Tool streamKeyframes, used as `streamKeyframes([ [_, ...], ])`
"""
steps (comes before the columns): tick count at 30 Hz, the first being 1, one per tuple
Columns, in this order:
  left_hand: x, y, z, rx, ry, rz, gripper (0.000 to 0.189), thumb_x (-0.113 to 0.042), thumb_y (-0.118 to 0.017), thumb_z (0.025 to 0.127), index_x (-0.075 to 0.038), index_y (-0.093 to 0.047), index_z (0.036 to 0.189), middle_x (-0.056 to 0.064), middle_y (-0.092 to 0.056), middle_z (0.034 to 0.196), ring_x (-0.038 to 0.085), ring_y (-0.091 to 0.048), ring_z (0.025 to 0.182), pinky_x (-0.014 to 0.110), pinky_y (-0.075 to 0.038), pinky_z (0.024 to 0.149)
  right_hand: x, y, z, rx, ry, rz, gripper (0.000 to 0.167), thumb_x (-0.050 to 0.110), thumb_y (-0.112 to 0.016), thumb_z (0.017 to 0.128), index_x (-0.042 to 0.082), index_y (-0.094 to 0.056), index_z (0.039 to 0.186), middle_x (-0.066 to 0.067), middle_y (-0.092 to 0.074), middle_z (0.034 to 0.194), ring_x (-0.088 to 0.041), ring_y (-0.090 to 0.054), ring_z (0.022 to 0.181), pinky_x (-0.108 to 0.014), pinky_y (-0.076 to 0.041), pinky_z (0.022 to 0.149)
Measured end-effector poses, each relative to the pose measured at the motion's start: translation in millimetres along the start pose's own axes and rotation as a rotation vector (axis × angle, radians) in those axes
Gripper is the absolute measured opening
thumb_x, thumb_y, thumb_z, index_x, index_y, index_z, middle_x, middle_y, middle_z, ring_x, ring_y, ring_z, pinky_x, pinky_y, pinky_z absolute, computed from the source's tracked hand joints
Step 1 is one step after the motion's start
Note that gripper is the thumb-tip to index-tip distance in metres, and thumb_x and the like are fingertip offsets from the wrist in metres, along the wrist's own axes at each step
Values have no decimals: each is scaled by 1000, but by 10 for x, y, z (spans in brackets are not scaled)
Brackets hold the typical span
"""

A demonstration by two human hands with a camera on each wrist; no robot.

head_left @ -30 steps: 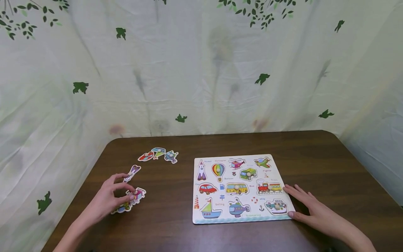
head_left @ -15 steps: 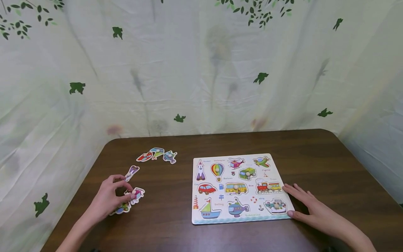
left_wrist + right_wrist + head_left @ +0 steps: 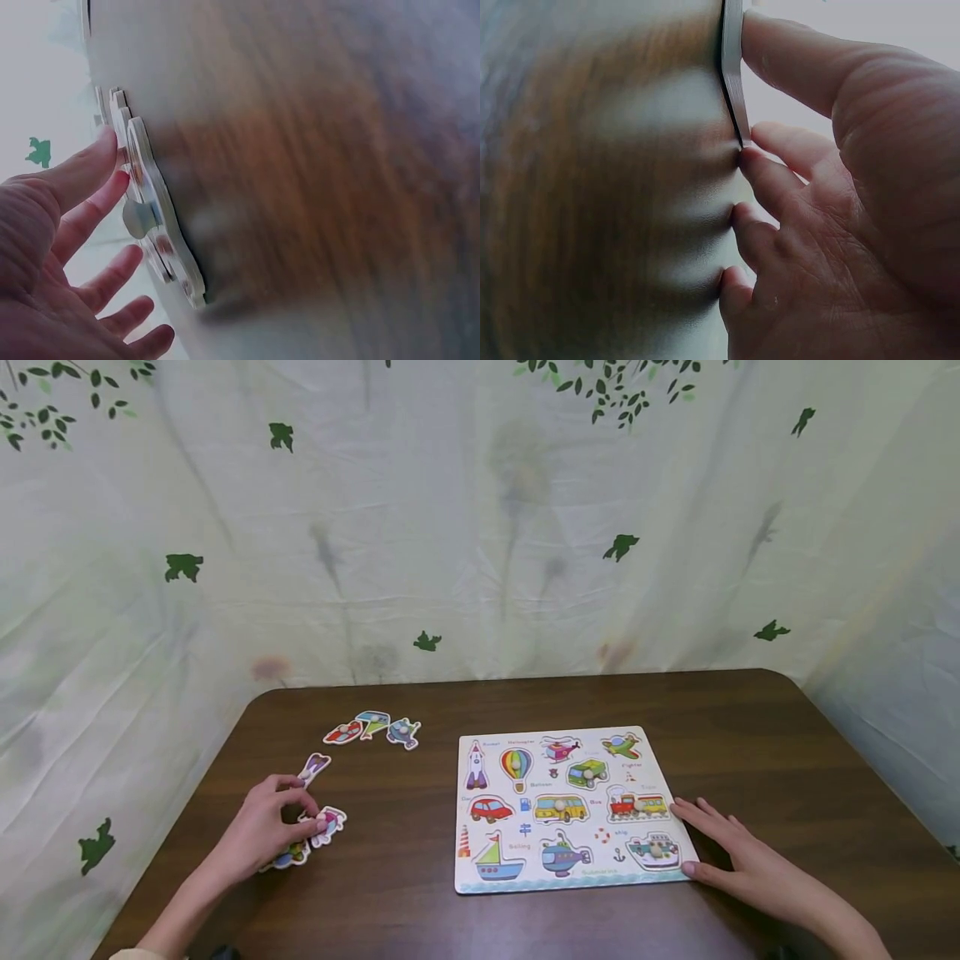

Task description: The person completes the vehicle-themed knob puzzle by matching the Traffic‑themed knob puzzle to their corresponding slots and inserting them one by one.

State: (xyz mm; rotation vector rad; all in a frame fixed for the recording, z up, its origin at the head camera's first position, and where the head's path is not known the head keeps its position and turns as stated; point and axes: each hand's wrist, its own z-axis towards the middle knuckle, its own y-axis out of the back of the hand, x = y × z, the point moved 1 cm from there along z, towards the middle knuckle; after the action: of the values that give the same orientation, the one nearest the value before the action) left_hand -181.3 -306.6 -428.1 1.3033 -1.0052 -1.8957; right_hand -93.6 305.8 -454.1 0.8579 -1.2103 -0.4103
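Note:
My left hand (image 3: 266, 818) is over a small cluster of knobbed puzzle pieces on the left of the table. Its thumb and index finger pinch the knob of a pink and purple puzzle piece (image 3: 330, 827). Partly under the hand is a green and yellow piece (image 3: 292, 857), and just beyond the fingers a purple rocket-like piece (image 3: 315, 766). In the left wrist view a pale knob (image 3: 139, 218) stands up from the nearest piece. My right hand (image 3: 757, 860) lies at the puzzle board's (image 3: 570, 887) right edge, thumb on its near corner, fingers fairly straight along the table.
Farther back on the left lie a red piece (image 3: 343, 732), a blue and green piece (image 3: 373, 722) and a blue submarine-like piece (image 3: 403, 732). The brown table (image 3: 397, 877) ends at a printed cloth (image 3: 480, 527) behind.
The left hand's fingers have drawn slightly closer together at the pink piece's knob. My right hand keeps its place at the board, and the head view has shifted a little.

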Motion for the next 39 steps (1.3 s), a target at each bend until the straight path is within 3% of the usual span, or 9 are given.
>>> streamKeyframes([
  [10,-35,-80,25,-23,-141,-3,26,-14,-87,71,-26,-65,73,13,-58,107,40,-49,102,49,-31,83,-3,-17,-3,-2,-6,7,71,35,-71,90,17,-39,151,-17,-38,151,8,-7,140,-7,5,102],
  [16,-97,-115,45,-25,-177,23,26,-9,-86,72,-25,-66,75,8,-58,104,41,-49,103,53,-31,84,-10,-10,3,2,-9,39,69,31,-70,91,16,-39,150,-19,-36,152,8,-5,140,-39,4,116],
  [19,-139,-120,80,-35,-188,15,28,-5,-84,73,-24,-64,77,6,-57,103,40,-48,103,53,-32,82,-17,-13,0,2,-15,41,70,30,-71,91,16,-38,150,-19,-36,153,9,-5,140,-44,3,116],
  [21,-167,-128,102,-50,-210,9,30,-2,-83,72,-24,-63,78,4,-57,101,39,-49,102,52,-32,81,-19,-15,-3,-1,-12,37,70,29,-71,90,16,-39,150,-19,-36,152,10,-5,139,-43,3,116],
  [29,-314,-183,149,-74,-298,-38,34,5,-80,72,-21,-61,83,2,-55,102,35,-47,102,47,-31,83,-15,-21,-2,-13,26,8,69,28,-71,90,15,-39,150,-19,-38,151,14,-4,137,-9,6,104],
  [34,-412,-221,182,-90,-352,-54,36,7,-80,71,-19,-60,85,0,-56,100,25,-48,98,39,-29,84,-11,-25,0,-7,1,1,70,34,-71,90,17,-40,150,-17,-39,151,14,-5,137,-6,4,101],
  [39,-472,-264,221,-81,-365,-67,37,10,-79,72,-18,-59,87,1,-56,102,24,-48,99,33,-29,85,-6,-24,1,0,-17,8,71,36,-71,89,18,-39,150,-17,-39,151,16,-5,136,-4,4,100],
])
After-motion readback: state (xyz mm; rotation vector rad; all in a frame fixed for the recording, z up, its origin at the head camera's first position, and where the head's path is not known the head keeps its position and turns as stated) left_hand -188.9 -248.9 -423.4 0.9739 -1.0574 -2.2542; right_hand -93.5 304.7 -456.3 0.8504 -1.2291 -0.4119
